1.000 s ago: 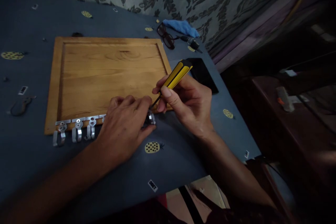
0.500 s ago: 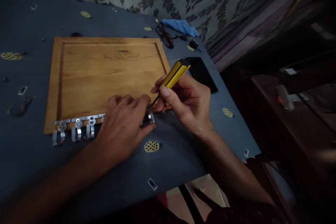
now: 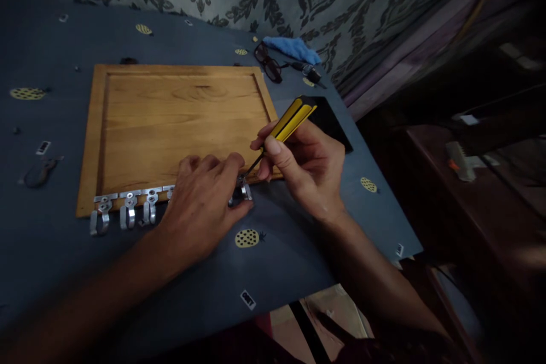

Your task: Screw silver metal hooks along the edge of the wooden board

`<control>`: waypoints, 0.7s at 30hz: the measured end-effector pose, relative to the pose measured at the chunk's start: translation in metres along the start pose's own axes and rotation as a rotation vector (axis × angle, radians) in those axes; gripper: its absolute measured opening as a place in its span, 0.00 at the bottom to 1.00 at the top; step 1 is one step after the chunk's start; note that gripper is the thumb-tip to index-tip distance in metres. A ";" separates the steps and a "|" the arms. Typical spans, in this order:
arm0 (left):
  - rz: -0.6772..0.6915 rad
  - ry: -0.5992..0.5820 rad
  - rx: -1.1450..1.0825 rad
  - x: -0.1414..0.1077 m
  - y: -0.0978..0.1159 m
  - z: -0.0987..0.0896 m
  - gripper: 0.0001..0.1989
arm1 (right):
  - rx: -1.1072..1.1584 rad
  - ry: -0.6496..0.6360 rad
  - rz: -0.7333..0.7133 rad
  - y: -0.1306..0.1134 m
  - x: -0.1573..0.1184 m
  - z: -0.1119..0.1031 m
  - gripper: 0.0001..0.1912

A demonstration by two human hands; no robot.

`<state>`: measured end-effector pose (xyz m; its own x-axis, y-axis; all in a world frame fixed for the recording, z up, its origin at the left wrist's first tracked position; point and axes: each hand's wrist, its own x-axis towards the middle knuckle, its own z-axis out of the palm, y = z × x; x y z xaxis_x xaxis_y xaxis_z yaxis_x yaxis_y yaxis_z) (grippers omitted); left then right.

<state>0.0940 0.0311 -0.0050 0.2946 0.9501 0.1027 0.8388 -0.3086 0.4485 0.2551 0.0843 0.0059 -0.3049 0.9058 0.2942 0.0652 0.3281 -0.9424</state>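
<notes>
A yellow and black screwdriver [image 3: 294, 118] is pinched in my right hand [image 3: 309, 168], its shaft slanting down to a metal hook [image 3: 246, 191] at the front edge of a framed wooden board [image 3: 179, 119]. My left hand [image 3: 205, 199] lies over that same edge, its fingers curled and its thumb against the hook, so it grips the hook at the board. Left of this hand, a row of silver hooks [image 3: 130, 210] with screws runs along the edge on a metal strip [image 3: 106, 198]. The screwdriver's tip is small and hard to make out.
Behind the board's right corner lie dark glasses [image 3: 268, 62], a blue cloth [image 3: 294, 49] and a watch-like item [image 3: 311, 72]. A black flat object [image 3: 330, 122] is partly behind my right hand. At the left is a dark metal item [image 3: 40, 172] on the blue tablecloth [image 3: 298, 261].
The view has shifted slightly. The screwdriver's handle has moved a little to the right and leans more, with my right hand. My left hand stays on the hook.
</notes>
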 end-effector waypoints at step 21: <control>-0.012 -0.053 0.031 0.001 0.000 -0.003 0.16 | 0.029 0.044 -0.011 -0.002 -0.003 0.005 0.12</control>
<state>0.0932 0.0324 -0.0019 0.3074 0.9503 0.0494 0.8561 -0.2989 0.4216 0.2508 0.0794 0.0062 -0.2631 0.9134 0.3105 0.0348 0.3306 -0.9431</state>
